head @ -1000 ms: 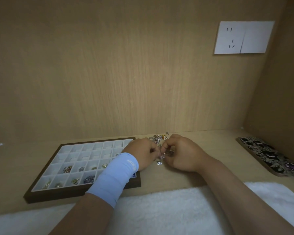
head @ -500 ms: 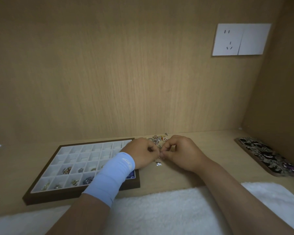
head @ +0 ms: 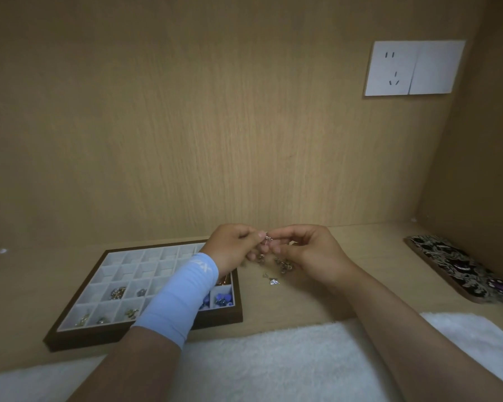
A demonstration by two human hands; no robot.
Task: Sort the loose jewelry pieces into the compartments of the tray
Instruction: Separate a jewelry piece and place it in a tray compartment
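Observation:
A dark wooden tray [head: 79, 336] with white compartments lies at the left; several of its near compartments hold small pieces. My left hand [head: 233, 246] and my right hand [head: 308, 250] meet above the desk just right of the tray. Both pinch one small silver jewelry piece [head: 267, 238] between their fingertips. Below them a little heap of loose jewelry [head: 282, 264] lies on the desk, partly hidden by my fingers. A silver winged charm [head: 273, 281] lies apart, nearer to me.
A patterned black-and-white phone case [head: 462, 268] lies at the far right of the wooden desk. A white fluffy cloth [head: 273, 361] covers the near edge. A wall socket [head: 413, 68] sits on the back panel. A light blue wristband [head: 177, 297] covers my left wrist.
Both hands have risen off the desk, lifting a small silver piece out of the heap. The loose pieces under them now show.

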